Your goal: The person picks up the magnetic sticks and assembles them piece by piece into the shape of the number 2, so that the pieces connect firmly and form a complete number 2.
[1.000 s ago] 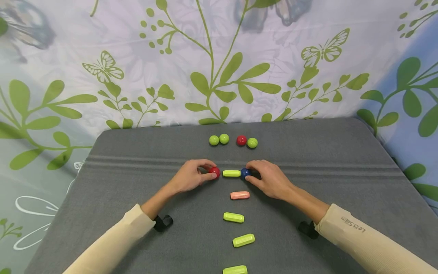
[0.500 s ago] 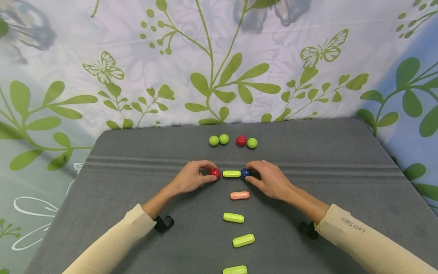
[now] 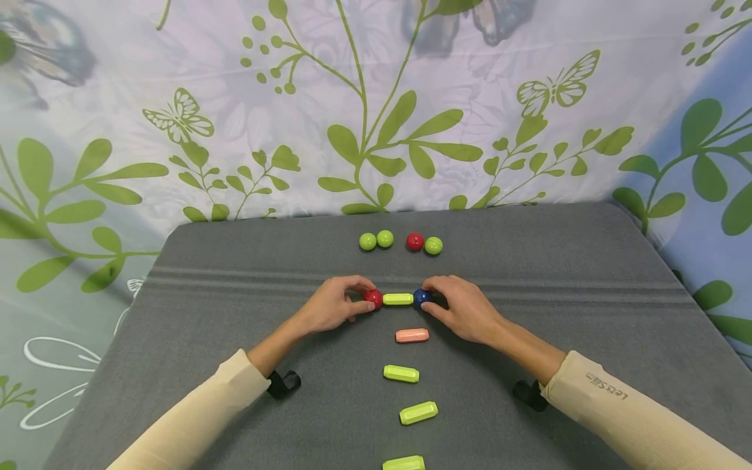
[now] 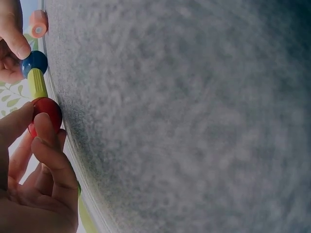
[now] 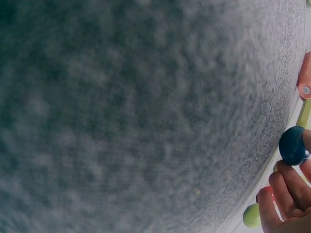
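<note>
- Head cam: L hand (image 3: 335, 305) pinches red ball (image 3: 373, 299) btw thumb & fingers; R hand (image 3: 467, 310) pinches blue ball (image 3: 421, 297) same way.
- Grn rod (image 3: 398, 299) lies btw the hands, just right of L fingertips, just left of R fingertips; long axis runs hand to hand, in line w/ both balls. Neither hand clearly nearer.
- Both balls look to be touching rod ends; joined or merely abutting, can't tell.
- Pink rod (image 3: 412, 335) on wearer's side of that line, nearer R hand. Nearmost grn rod (image 3: 403, 463), well back from both hands, cut off at frame bottom.
- L wrist cam: red ball in L fingertips, partly covered by them; grn rod straight beyond, then blue ball at R thumb. Red ball hides rod's near end. R hand cut off.
- R wrist cam: R hand cut off at edge, fingers & thumb on blue ball; L hand n/v. Green strip past the ball prob. same rod, mostly out of frame.
</note>
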`<state>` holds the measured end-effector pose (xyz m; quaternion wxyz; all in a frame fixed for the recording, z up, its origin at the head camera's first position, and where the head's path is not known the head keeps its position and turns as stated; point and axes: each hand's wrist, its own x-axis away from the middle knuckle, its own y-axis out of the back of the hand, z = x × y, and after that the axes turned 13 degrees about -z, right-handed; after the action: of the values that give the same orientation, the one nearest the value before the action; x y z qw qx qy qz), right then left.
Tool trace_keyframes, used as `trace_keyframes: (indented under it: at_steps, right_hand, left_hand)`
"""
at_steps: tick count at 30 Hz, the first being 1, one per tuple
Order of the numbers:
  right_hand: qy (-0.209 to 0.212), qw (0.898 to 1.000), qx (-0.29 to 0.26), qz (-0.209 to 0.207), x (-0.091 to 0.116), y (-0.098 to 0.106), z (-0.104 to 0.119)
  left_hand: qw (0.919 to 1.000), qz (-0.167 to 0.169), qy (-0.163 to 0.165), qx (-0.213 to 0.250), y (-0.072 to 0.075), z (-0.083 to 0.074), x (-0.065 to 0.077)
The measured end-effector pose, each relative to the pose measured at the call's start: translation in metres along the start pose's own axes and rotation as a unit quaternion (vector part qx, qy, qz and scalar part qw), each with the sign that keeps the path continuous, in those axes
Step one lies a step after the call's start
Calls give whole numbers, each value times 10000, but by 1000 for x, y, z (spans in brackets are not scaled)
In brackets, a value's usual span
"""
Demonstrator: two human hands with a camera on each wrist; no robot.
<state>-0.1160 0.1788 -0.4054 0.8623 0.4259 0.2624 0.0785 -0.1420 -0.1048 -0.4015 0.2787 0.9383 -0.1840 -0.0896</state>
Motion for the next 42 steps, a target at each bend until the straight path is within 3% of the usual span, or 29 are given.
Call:
trace_keyframes:
  at_steps: [24, 31, 38, 42]
  right_hand:
    - [-13, 9999, -41, -104, 4, 0, 1]
    - [-92, 9991, -259, -331, 13, 6, 10]
    - [97, 9960, -417, -786, 25, 7, 22]
    - [179, 9955, -515, -775, 29, 5, 27]
  left_hand:
    - [10000, 0, -6, -82, 0, 0, 1]
    - [9999, 8, -60, -84, 0, 1, 1]
    - [9999, 41, -82, -120, 0, 1, 1]
    - [9998, 58, -56, -159, 0, 1, 1]
